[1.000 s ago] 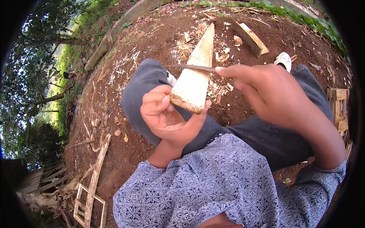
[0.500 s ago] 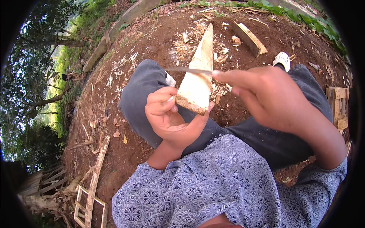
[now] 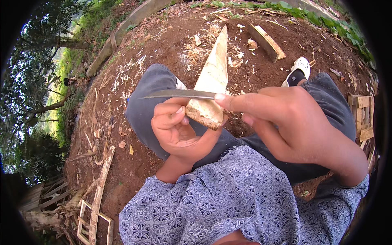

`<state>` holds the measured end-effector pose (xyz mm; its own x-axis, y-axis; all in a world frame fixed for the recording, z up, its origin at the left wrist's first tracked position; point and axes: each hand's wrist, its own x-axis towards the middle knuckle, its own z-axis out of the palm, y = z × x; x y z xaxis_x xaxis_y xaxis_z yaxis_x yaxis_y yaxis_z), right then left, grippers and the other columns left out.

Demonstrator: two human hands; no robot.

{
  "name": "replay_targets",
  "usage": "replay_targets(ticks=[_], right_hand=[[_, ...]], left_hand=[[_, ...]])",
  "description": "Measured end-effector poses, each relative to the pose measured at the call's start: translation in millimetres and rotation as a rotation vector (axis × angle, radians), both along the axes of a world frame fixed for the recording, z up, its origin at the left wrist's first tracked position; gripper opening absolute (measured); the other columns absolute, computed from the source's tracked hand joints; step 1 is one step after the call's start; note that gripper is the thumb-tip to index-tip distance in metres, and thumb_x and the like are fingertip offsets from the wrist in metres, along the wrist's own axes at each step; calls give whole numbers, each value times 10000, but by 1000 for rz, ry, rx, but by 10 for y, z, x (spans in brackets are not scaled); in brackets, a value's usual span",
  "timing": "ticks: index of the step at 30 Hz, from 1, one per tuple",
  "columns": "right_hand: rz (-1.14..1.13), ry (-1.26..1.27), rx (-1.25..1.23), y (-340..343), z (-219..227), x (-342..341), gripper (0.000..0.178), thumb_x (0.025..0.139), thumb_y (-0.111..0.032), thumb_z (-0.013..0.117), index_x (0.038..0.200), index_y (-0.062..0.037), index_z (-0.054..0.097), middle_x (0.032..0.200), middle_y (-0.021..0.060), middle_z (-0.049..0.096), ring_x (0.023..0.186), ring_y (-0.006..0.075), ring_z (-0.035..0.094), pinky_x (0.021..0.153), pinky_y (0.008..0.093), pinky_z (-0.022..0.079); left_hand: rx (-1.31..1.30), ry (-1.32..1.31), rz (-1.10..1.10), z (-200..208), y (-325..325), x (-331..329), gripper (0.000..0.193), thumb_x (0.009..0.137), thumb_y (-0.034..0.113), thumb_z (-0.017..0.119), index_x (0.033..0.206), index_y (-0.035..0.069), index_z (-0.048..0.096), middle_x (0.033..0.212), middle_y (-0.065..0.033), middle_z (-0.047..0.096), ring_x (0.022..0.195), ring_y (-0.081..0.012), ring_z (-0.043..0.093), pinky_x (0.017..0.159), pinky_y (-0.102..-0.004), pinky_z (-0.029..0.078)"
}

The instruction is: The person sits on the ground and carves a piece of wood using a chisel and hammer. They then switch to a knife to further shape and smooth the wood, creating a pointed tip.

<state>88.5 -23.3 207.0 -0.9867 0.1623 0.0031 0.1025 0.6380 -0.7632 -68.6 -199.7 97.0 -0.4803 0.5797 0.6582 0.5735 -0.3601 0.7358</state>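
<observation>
My left hand (image 3: 177,130) grips the near, thick end of a pale wooden slat (image 3: 212,79) that tapers away toward the ground. My right hand (image 3: 286,120) holds a knife, its index finger stretched along the back of the blade. The thin grey blade (image 3: 175,94) lies flat across the slat's near end and sticks out to the left, just above my left fingers. The knife's handle is hidden inside my right hand. Both hands are above my lap in dark grey trousers.
Reddish soil with wood shavings (image 3: 194,53) surrounds my legs. A short wooden block (image 3: 266,41) lies beyond, and a white shoe (image 3: 297,70) is at the right. Wooden frames sit at lower left (image 3: 96,212) and at the right edge (image 3: 361,116).
The blade has slid a little nearer along the slat, toward my left fingers. My left hand still holds the same end.
</observation>
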Motion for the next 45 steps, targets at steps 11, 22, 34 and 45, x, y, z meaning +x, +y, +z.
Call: replay_targets(ticks=[11,22,34,45], right_hand=[[-36,21,-29,100,-126,-17,416,888,19,620,1291,-56,694,772,175,676,691,343,692,633,400,527],[-115,-121,5,196,-209,-47,477,855,24,635,1313,-93,698,724,148,646,642,330,660,584,408,503],[-51,-33,83,175,-180,-46,457,854,8,651,1293,-105,711,730,157,658,647,322,670,595,399,514],[-28,22,150,4,-72,26,459,856,-44,680,1302,-151,696,675,136,598,632,352,634,598,440,497]], left_hand=[[-45,-29,8,-66,-43,17,840,630,-62,927,1291,107,436,1169,-120,534,1002,-175,596,840,-283,475],[-49,-77,13,6,-58,4,869,617,-87,922,1310,122,441,1133,-93,517,954,-165,565,848,-314,504],[-11,-40,18,-23,-17,1,860,613,-62,938,1302,112,453,1120,-91,539,888,-146,560,782,-261,470],[-18,-37,-64,97,-38,21,821,639,-61,912,1258,129,408,1078,-64,486,1031,-197,601,888,-353,532]])
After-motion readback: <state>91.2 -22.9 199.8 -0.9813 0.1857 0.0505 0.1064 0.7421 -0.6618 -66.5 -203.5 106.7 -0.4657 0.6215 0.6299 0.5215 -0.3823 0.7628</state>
